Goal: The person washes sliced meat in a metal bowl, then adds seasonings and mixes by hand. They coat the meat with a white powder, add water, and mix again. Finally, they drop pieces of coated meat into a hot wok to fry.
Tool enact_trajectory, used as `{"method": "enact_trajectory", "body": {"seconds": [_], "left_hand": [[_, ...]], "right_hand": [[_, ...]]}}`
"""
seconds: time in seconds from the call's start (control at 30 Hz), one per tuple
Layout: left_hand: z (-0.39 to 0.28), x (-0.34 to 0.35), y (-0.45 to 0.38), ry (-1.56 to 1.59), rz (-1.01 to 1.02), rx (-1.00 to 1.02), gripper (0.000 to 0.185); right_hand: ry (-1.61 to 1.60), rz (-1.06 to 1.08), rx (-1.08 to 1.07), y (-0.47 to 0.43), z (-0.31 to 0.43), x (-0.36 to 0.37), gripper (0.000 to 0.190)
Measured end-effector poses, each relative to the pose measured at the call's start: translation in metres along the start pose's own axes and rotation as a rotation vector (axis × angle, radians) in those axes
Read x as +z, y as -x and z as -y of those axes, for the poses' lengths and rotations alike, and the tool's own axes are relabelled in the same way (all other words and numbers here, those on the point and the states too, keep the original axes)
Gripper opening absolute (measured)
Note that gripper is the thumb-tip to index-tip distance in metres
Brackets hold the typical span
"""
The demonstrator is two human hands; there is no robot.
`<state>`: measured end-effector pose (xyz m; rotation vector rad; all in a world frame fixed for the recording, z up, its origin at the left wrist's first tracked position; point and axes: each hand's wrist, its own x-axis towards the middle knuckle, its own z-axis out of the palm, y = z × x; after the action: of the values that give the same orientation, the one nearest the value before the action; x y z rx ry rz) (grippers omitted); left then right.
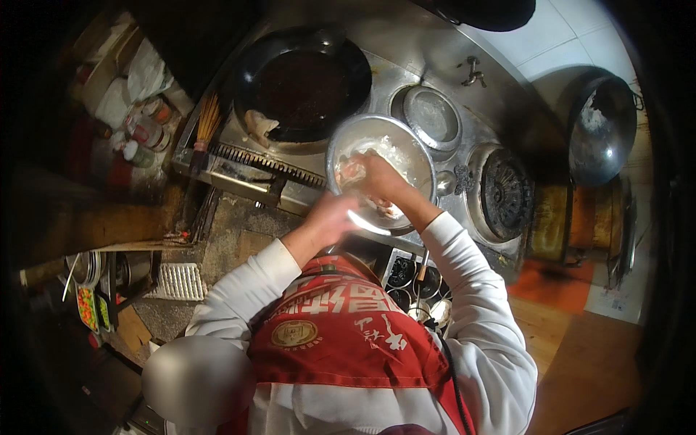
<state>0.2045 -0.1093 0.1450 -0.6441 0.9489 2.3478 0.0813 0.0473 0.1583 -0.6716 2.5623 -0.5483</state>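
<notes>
A round metal bowl rests on the steel cooking range in front of me, with white flour-like powder and pinkish pieces that look like raw meat in it. My right hand reaches inside, its fingers at a powder-dusted pinkish piece; the fingertips are partly hidden. My left hand is at the near left rim of the bowl, blurred, and its grip is unclear. A large black wok holding dark liquid stands behind and to the left of the bowl.
A lidded metal pot stands behind the bowl, a burner to its right. At the range's left edge are a bamboo brush and a cloth. Jars stand farther left. A wok hangs right; seasoning containers sit below the range edge.
</notes>
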Motion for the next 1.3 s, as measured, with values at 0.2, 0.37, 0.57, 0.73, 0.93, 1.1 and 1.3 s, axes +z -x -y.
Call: {"method": "enact_trajectory", "body": {"seconds": [0.2, 0.37, 0.57, 0.73, 0.93, 1.1, 1.3], "left_hand": [[-0.008, -0.027, 0.027, 0.004, -0.054, 0.022, 0.034], [-0.021, -0.033, 0.040, 0.032, -0.055, 0.103, 0.036], [-0.050, -0.036, 0.074, -0.010, -0.020, 0.097, 0.041], [-0.052, -0.048, 0.083, 0.105, -0.045, 0.190, 0.046], [-0.038, -0.057, 0.067, 0.172, -0.087, 0.209, 0.041], [-0.039, -0.061, 0.059, 0.244, -0.080, 0.178, 0.034], [-0.045, -0.056, 0.062, 0.221, -0.061, 0.212, 0.032]], "right_hand": [[0.468, -0.073, -0.053, -0.003, 0.017, -0.033, 0.050], [0.480, 0.195, -0.198, 0.011, 0.069, -0.052, 0.051], [0.573, 0.237, -0.436, -0.030, 0.065, -0.059, 0.059], [0.294, 0.399, -0.367, -0.041, 0.028, -0.049, 0.100], [0.219, 0.321, -0.205, -0.026, 0.057, -0.007, 0.085], [0.421, 0.052, -0.178, -0.043, 0.076, -0.021, 0.049], [0.164, -0.088, -0.243, -0.030, 0.091, -0.044, 0.060]]}}
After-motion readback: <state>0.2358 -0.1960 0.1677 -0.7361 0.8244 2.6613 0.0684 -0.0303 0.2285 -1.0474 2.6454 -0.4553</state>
